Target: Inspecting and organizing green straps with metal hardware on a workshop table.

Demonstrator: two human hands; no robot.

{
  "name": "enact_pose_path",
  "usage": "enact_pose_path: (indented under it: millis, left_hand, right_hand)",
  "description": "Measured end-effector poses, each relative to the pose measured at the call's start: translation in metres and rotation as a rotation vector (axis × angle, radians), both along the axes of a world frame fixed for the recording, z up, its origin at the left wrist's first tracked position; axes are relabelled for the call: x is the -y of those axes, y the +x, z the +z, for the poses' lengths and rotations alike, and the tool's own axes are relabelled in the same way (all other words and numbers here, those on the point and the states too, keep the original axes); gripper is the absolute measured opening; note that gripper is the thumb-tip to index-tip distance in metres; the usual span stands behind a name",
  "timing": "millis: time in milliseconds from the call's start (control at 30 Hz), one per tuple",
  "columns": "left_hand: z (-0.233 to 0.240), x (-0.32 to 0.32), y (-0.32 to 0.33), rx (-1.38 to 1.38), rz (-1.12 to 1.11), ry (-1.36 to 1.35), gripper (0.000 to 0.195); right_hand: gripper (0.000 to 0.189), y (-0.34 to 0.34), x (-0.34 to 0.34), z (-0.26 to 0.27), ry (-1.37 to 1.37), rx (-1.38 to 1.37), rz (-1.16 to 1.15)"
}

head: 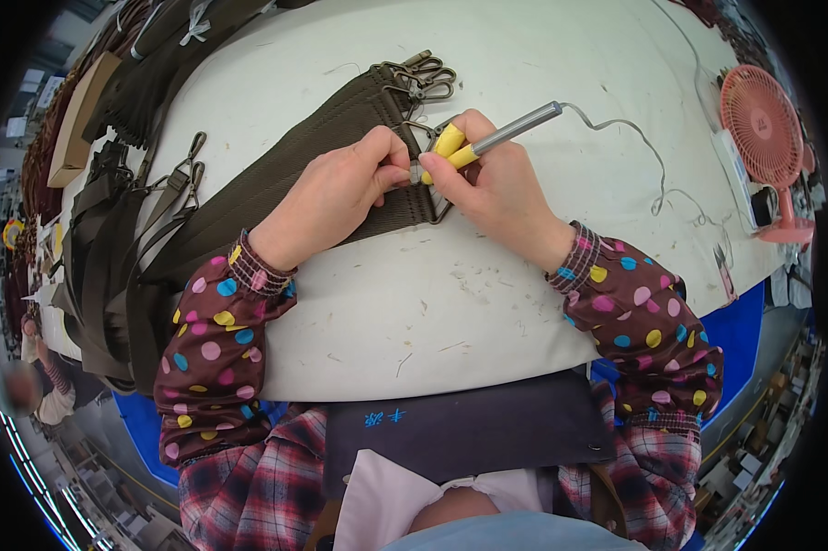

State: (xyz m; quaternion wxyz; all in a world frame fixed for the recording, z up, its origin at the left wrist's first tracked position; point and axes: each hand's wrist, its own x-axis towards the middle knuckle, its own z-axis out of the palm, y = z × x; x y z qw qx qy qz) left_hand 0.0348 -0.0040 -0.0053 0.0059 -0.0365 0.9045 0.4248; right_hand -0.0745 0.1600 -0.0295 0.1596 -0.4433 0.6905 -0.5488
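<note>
My right hand [500, 186] holds a grey corded pen-shaped tool [517, 129] with yellow wrapping at its front end. Its yellow tip points down to the left, beside the fingertips of my left hand [345, 189]. The left thumb and forefinger are pinched together over the end of a wide dark olive webbing strap [317, 138]; what they pinch is too small to tell. Metal snap hooks [431, 77] are gathered at the strap's upper end, and more metal fittings lie partly hidden between my hands.
Dark straps with snap hooks [104, 275] hang over the table's left side. A pink fan [761, 127] stands at the right by a white power strip [734, 175]. Small pink-handled snips [725, 275] lie near the right edge. A co-worker [49, 386] is at the far left.
</note>
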Motion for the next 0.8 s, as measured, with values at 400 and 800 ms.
enact_pose_path:
  millis: [400, 800]
  left_hand:
    - [-0.001, -0.002, 0.003, -0.035, 0.08, 0.089, 0.008]
    - [0.012, 0.001, 0.009, 0.055, 0.066, -0.013, 0.013]
  right_hand:
    - [0.026, -0.002, 0.001, -0.001, -0.005, 0.039, 0.021]
    - [0.026, 0.0, 0.0, -0.001, -0.031, 0.045, 0.002]
